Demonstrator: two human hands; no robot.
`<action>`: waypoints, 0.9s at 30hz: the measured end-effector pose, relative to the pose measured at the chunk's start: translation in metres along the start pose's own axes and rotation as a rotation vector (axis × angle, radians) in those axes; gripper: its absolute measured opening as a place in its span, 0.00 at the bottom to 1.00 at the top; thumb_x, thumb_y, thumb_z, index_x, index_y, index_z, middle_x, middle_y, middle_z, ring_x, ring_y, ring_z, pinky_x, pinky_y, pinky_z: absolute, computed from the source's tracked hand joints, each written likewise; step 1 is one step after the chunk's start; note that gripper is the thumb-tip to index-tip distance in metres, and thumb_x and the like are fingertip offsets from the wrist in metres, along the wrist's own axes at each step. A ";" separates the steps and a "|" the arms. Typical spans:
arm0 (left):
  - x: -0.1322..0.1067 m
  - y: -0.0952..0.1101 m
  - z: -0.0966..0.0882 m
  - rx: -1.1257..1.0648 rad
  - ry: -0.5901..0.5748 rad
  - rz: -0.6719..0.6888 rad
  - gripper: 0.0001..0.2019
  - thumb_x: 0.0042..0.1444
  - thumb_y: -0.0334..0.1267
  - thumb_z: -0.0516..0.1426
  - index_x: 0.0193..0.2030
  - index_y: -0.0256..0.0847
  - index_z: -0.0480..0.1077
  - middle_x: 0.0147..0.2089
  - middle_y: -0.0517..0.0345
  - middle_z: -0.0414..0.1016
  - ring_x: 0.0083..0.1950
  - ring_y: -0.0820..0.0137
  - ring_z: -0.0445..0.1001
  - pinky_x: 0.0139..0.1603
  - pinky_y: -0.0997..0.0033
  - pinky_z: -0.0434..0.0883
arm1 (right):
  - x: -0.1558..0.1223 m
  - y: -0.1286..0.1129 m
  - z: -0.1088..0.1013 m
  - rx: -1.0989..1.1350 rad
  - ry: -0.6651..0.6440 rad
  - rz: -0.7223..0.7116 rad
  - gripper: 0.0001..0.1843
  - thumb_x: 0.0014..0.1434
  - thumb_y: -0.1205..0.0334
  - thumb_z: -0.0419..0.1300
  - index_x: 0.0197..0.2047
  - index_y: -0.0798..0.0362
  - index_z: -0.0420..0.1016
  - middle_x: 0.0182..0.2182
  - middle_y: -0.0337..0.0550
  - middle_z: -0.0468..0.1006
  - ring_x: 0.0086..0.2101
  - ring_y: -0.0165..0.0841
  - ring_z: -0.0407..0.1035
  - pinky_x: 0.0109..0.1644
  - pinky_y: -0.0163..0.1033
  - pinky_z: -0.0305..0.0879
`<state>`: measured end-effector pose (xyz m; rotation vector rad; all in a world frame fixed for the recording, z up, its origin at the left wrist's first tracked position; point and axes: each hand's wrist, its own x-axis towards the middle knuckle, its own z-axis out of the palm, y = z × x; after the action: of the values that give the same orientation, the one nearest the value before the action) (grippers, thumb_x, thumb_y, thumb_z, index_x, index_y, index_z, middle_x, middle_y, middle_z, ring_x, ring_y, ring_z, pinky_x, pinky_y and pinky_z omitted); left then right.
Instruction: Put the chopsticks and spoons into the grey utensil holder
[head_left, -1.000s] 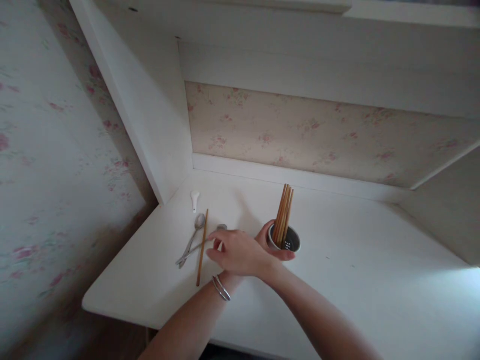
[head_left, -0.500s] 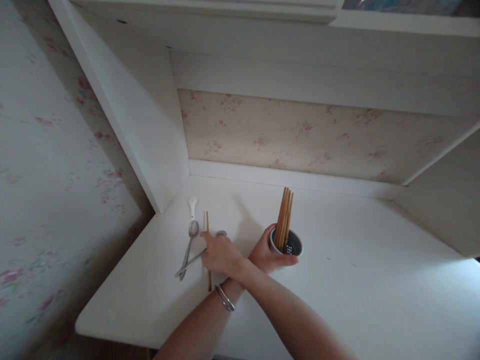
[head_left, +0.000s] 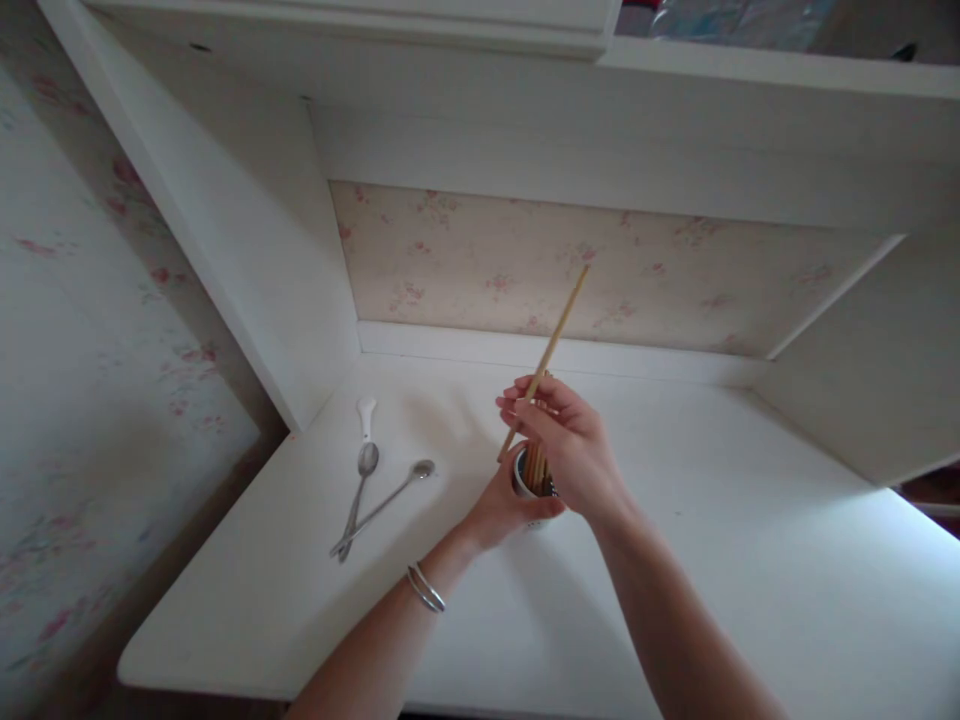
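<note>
My left hand [head_left: 504, 507] is wrapped round a utensil holder [head_left: 519, 472], a small cup with a pale rim and a dark inside. Several wooden chopsticks [head_left: 535, 466] stand in it, partly hidden by my right hand [head_left: 566, 432]. That hand pinches a single chopstick [head_left: 559, 325], tilted with its upper end to the right, above the holder. The lower end of this chopstick is close to the holder's left rim; I cannot tell whether they touch.
Left on the white table [head_left: 247, 600] lie a metal spoon [head_left: 367, 460] and a second long-handled spoon [head_left: 422, 469], their handles crossed. A white spoon [head_left: 366, 415] is behind them. A shelf panel [head_left: 247, 230] rises at the left, with a cabinet overhead.
My right hand has picked the lone chopstick up off the table and carried it right, over the holder. My arms are no longer crossed. The view has shifted slightly.
</note>
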<state>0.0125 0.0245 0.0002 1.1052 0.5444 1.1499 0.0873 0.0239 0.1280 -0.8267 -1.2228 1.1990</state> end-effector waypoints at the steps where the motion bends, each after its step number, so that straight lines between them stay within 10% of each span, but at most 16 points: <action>1: -0.001 0.000 0.000 -0.004 -0.010 -0.001 0.42 0.38 0.41 0.71 0.61 0.43 0.61 0.57 0.47 0.71 0.59 0.55 0.68 0.58 0.57 0.65 | 0.003 -0.003 -0.010 0.020 0.066 -0.001 0.11 0.55 0.55 0.65 0.40 0.50 0.76 0.38 0.41 0.78 0.42 0.34 0.75 0.50 0.44 0.70; 12: -0.002 -0.004 -0.005 0.043 -0.020 -0.040 0.43 0.39 0.39 0.71 0.62 0.44 0.58 0.58 0.48 0.69 0.58 0.61 0.69 0.62 0.56 0.62 | 0.011 0.028 -0.088 -0.347 0.318 -0.022 0.21 0.55 0.45 0.62 0.41 0.53 0.81 0.39 0.47 0.82 0.44 0.40 0.74 0.54 0.49 0.66; 18: 0.002 -0.012 -0.005 0.011 -0.016 0.001 0.44 0.39 0.40 0.71 0.63 0.43 0.58 0.61 0.45 0.67 0.62 0.58 0.66 0.65 0.54 0.58 | -0.004 0.048 -0.092 -0.764 0.144 0.057 0.22 0.61 0.45 0.53 0.40 0.50 0.82 0.37 0.44 0.83 0.40 0.40 0.74 0.46 0.43 0.67; 27: 0.001 -0.006 -0.002 0.011 0.002 -0.016 0.42 0.38 0.39 0.72 0.62 0.42 0.61 0.59 0.45 0.69 0.61 0.56 0.67 0.63 0.55 0.61 | -0.025 0.067 -0.092 -0.729 0.046 0.127 0.23 0.63 0.45 0.50 0.37 0.51 0.81 0.33 0.41 0.82 0.36 0.38 0.74 0.41 0.40 0.68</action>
<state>0.0143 0.0257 -0.0060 1.1071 0.5606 1.1349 0.1635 0.0266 0.0401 -1.4722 -1.6118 0.8113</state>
